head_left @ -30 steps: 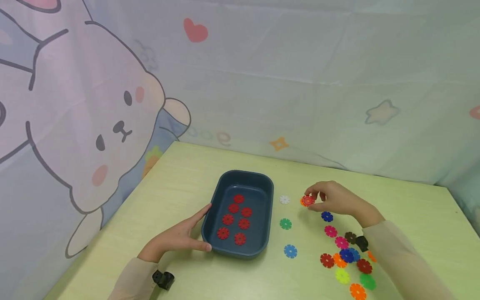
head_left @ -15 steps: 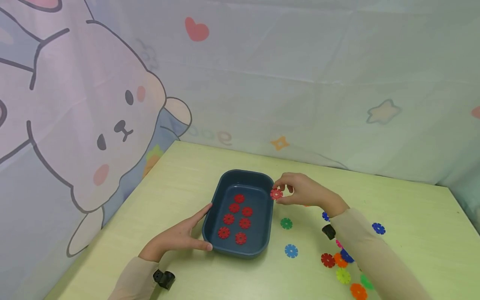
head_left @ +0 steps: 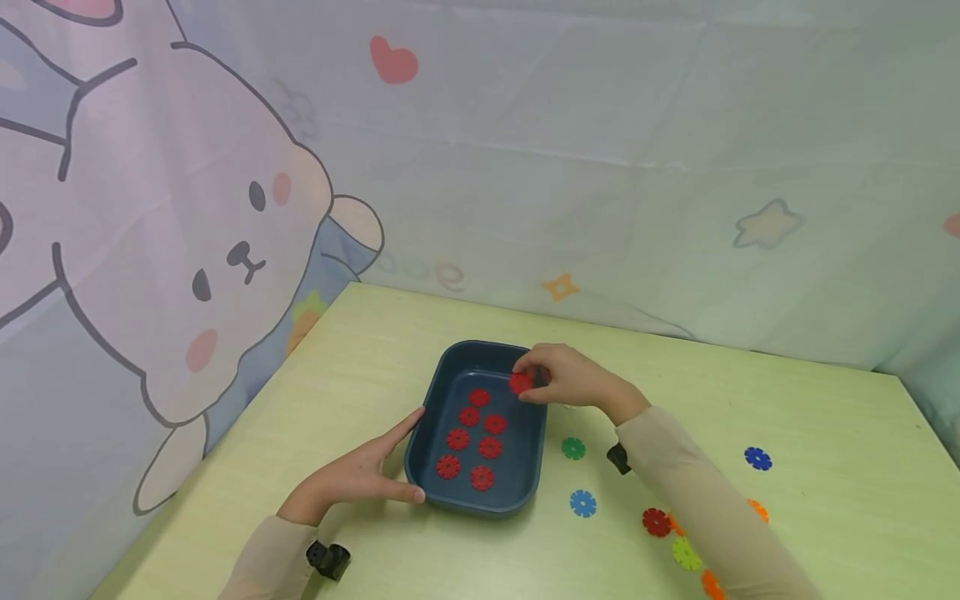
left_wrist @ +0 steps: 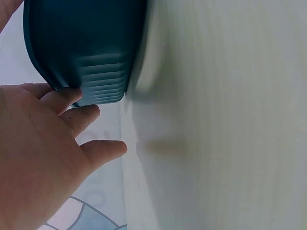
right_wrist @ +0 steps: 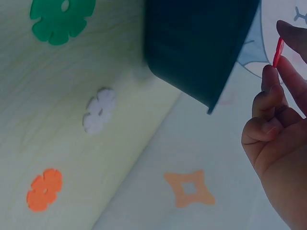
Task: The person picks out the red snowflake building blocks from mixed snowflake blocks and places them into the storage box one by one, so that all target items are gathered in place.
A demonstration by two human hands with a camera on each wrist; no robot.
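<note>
My right hand [head_left: 573, 379] pinches a red notched plastic disc [head_left: 519, 383] between thumb and fingers, over the far right part of a dark blue bin [head_left: 517, 479]. In the right wrist view that disc [right_wrist: 277, 51] shows edge-on, above the level of the bin's rim. Several red notched discs [head_left: 490, 447] lie flat and apart on the bin's floor. At the bin's left side, my left hand [head_left: 352, 475] rests with fingers and thumb extended and touching the wall. The left wrist view has the left hand's fingers [left_wrist: 86, 115] spread, some against the bin's outside.
Right of the bin lie a green disc [head_left: 573, 448], a light blue disc [head_left: 582, 503] and a white disc [right_wrist: 100, 111]. Dark red [head_left: 657, 522], yellow [head_left: 686, 553] and orange discs lie farther right, partly hidden by my right sleeve. A printed cloth [head_left: 600, 167] hangs behind the table.
My right hand has carried the red disc leftward, from above an orange disc on the table to over the bin. The left hand and bin have stayed put.
</note>
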